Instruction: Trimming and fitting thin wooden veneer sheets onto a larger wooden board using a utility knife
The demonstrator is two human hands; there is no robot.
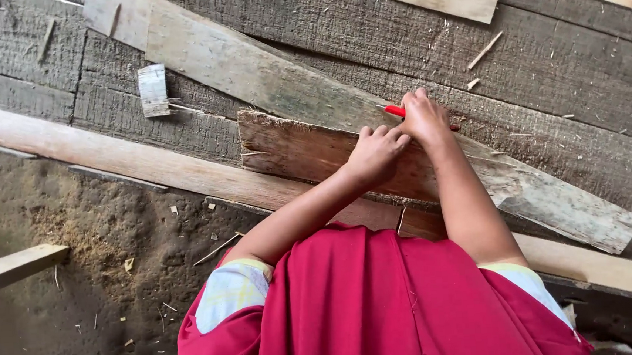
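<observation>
From my remote seat I see both bare hands low over a short, reddish-brown wooden board with a ragged, splintered left end. It lies flat across a counter of rough grey weathered planks, its near edge close to the person's body. The left hand rests on the board's upper face with its fingers curled under, a clenched grip pressing on the wood rather than wrapping anything I can make out. The right hand sits just beyond it, touching it, and its grip is closed around a slim red pencil; the red end sticks out to the left of the fingers, and a speck of red shows on the far side of the hand. I cannot tell whether the tip meets the wood.

Under and behind the short board runs a long pale plank with grey-green staining, slanting from upper left down to lower right, where it ends in a chipped corner. Another long, light-coloured strip of timber runs along the counter's near edge. A small grey offcut block lies well apart to the upper left, and thin splinters are scattered over the planks. Below the counter is a dirt floor strewn with sawdust. The person's red garment fills the bottom of the view.
</observation>
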